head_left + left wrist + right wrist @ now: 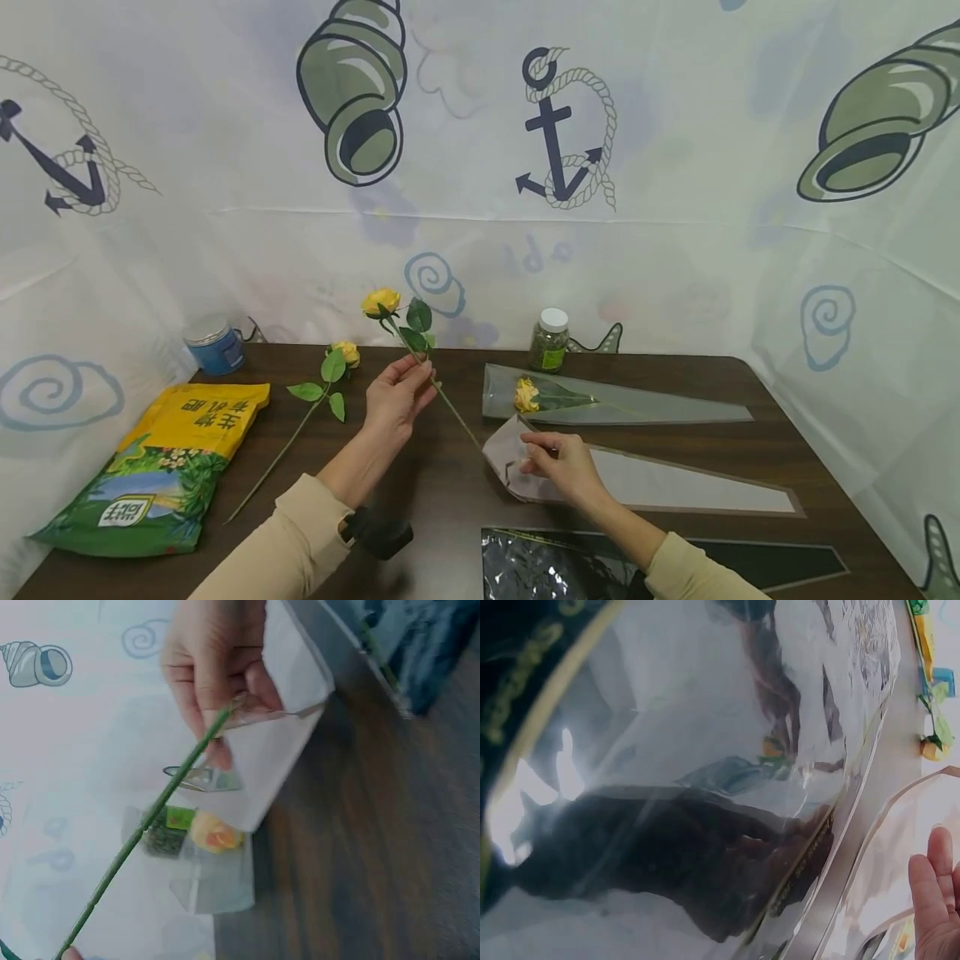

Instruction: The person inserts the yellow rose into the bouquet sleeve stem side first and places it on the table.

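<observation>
My left hand (397,396) pinches the green stem (455,410) of a yellow rose (381,302), holding it tilted, bloom up and to the left. The stem's lower end is at the mouth of a white flower sleeve (675,479) lying on the table. My right hand (566,467) holds the sleeve's open edge between thumb and fingers. In the left wrist view the stem (142,825) runs up to the right hand (217,667) at the sleeve's mouth (270,757). The right wrist view catches only the fingers (934,892) of the right hand beside the sleeve.
A second yellow rose (345,354) lies at left, near a yellow-green bag (161,475) and a blue jar (215,346). Behind the white sleeve are a clear sleeve (675,407) with a rose inside and a lidded jar (550,340). A black sleeve (555,567) lies in front.
</observation>
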`<state>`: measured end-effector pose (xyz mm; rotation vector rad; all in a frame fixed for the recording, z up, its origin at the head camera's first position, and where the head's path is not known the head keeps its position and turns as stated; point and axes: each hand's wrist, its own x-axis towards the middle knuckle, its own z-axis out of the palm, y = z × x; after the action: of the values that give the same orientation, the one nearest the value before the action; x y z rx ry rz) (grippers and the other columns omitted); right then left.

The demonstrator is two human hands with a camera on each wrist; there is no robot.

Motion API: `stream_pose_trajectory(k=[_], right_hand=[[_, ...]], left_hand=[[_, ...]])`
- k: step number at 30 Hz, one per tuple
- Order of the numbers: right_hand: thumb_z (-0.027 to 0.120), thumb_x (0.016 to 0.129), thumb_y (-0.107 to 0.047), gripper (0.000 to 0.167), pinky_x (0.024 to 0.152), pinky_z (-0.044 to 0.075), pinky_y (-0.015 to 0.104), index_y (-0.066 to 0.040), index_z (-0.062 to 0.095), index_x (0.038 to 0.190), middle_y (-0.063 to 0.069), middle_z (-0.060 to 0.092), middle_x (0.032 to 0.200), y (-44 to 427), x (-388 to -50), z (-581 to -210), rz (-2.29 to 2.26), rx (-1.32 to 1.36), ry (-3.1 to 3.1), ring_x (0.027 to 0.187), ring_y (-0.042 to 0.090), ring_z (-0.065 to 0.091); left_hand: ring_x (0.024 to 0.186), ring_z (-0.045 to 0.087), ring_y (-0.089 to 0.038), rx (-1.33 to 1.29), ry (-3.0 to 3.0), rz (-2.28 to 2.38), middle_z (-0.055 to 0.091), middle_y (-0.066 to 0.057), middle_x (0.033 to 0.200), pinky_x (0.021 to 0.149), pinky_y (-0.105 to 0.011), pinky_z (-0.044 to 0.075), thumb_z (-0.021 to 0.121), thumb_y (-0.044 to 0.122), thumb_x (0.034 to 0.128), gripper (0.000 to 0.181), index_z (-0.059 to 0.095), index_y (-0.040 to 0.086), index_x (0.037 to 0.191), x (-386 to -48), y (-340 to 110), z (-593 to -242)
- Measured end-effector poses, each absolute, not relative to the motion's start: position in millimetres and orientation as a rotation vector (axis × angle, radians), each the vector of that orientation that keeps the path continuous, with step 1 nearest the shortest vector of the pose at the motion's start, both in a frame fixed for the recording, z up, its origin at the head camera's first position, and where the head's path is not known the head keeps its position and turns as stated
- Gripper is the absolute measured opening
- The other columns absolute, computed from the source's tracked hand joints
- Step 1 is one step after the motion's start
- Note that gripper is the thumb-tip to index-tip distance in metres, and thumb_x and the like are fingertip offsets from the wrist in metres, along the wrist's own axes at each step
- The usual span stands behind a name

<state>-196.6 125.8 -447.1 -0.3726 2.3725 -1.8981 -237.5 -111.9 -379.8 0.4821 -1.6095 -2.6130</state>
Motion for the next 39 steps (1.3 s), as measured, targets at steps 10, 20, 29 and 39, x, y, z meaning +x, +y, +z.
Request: stream_pose_trajectory(k=[10, 20, 29, 39], right_hand=[[0.054, 0.091, 0.005, 0.023, 0.069, 0.057, 0.027, 0.017, 0.060, 0.110, 0.029, 0.066, 0.092, 121.0, -196.1, -448.2, -1.875, -0.410, 2.431, 0.069, 0.021, 0.070], [0.054, 0.090, 0.006, 0.022, 0.068, 0.057, 0.026, 0.015, 0.062, 0.108, 0.029, 0.065, 0.097, 117.1, -194.7, -447.8, -1.909, -0.308, 2.451, 0.071, 0.025, 0.070], [0.055, 0.090, 0.004, 0.019, 0.066, 0.056, 0.023, 0.010, 0.066, 0.105, 0.024, 0.067, 0.089, 112.1, -193.2, -447.3, -1.951, -0.262, 2.441, 0.069, 0.021, 0.069], [0.053, 0.091, 0.004, 0.018, 0.064, 0.056, 0.022, 0.010, 0.066, 0.102, 0.023, 0.066, 0.082, 111.9, -193.5, -447.3, -2.063, -0.232, 2.405, 0.064, 0.011, 0.066]], left_hand=[[0.066, 0.058, -0.004, 0.397, -1.540, -2.362, 0.049, 0.001, 0.079, 0.062, -0.023, 0.056, 0.067, -0.003, 0.0833, 0.018, 0.052, 0.006, 0.088, -235.7, -92.8, -386.4], [0.066, 0.057, -0.004, 0.268, -1.697, -2.189, 0.051, 0.001, 0.081, 0.061, -0.022, 0.056, 0.068, -0.002, 0.0825, 0.019, 0.052, -0.001, 0.092, -229.0, -88.7, -398.3], [0.065, 0.055, -0.005, 0.243, -1.686, -2.213, 0.048, -0.001, 0.080, 0.059, -0.021, 0.055, 0.068, -0.003, 0.0819, 0.020, 0.051, -0.002, 0.090, -223.2, -78.4, -401.2], [0.064, 0.054, -0.004, 0.312, -1.597, -2.257, 0.046, -0.001, 0.080, 0.060, -0.021, 0.055, 0.067, -0.003, 0.0831, 0.019, 0.050, 0.002, 0.090, -223.7, -80.1, -394.7]])
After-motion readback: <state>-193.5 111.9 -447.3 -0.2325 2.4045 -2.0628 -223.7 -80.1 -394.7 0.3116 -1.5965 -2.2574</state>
